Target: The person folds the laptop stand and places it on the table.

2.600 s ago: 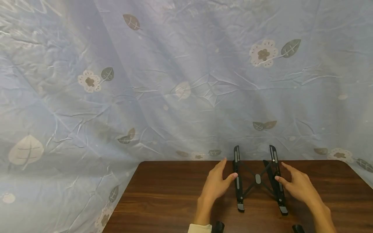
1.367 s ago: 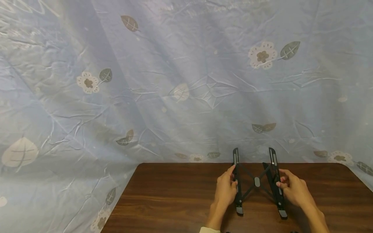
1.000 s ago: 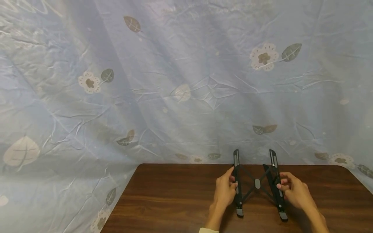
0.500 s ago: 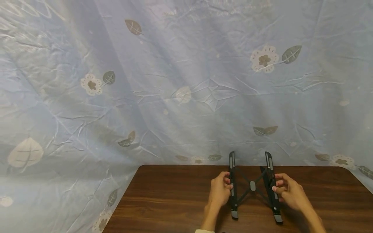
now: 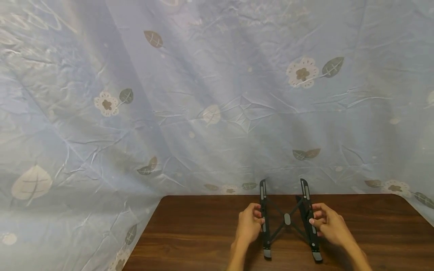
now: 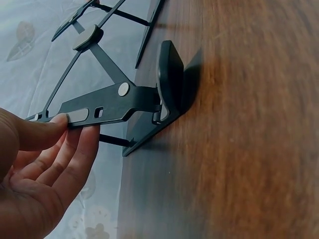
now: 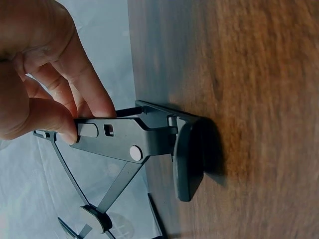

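Observation:
A black folding laptop stand (image 5: 287, 219) with grey pads stands unfolded on the table, its two side rails joined by crossed bars. My left hand (image 5: 248, 225) pinches the left rail, thumb on top and fingers beneath, as the left wrist view shows with the stand (image 6: 107, 104) in front of the hand (image 6: 45, 169). On the other side, my right hand (image 5: 331, 226) pinches the right rail the same way. The right wrist view has the thumb of that hand (image 7: 50, 84) on the stand's (image 7: 119, 134) upper face. Front lips rise at the near ends of both rails.
The brown wood-grain table (image 5: 190, 233) runs back to a pale blue-grey curtain (image 5: 210, 75) printed with flowers and leaves. Bare tabletop extends to the left of the stand and to its right.
From beside the stand, both hands have come in and taken hold of its rails. The stand has since shifted left and slightly nearer, with both hands on it.

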The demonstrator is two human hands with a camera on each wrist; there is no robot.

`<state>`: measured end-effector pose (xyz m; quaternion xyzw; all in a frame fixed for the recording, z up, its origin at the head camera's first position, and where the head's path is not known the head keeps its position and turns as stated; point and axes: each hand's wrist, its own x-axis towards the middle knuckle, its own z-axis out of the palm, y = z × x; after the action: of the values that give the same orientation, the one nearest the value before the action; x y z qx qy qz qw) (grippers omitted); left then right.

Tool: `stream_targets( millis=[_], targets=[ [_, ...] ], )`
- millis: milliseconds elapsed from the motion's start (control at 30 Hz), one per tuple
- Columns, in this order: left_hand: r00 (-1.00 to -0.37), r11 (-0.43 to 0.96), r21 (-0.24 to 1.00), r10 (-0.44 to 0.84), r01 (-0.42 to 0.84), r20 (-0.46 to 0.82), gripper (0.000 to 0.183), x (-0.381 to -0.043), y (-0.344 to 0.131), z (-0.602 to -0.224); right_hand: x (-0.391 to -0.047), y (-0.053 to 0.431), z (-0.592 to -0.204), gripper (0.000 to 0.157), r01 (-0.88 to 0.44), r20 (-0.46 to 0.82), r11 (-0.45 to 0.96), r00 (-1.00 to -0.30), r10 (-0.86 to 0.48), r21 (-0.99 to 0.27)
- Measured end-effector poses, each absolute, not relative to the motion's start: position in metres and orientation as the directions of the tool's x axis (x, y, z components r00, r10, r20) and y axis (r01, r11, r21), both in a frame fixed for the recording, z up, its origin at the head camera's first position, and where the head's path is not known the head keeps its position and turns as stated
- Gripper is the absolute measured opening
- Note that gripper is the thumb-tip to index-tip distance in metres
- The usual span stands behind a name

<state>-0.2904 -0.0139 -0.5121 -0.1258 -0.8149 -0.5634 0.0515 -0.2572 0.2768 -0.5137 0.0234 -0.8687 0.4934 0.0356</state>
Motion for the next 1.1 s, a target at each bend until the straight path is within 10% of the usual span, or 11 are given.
stream_targets(
  millis=[1100],
  targets=[
    [-0.956, 0.389, 0.874, 0.111, 0.293, 0.271, 0.042, -0.2947, -0.0135, -0.5173, -0.2551, 0.2718, -0.5166, 0.053, -0.119, 0.143, 0.526, -0.990, 0.005, -0.842]
  ],
)
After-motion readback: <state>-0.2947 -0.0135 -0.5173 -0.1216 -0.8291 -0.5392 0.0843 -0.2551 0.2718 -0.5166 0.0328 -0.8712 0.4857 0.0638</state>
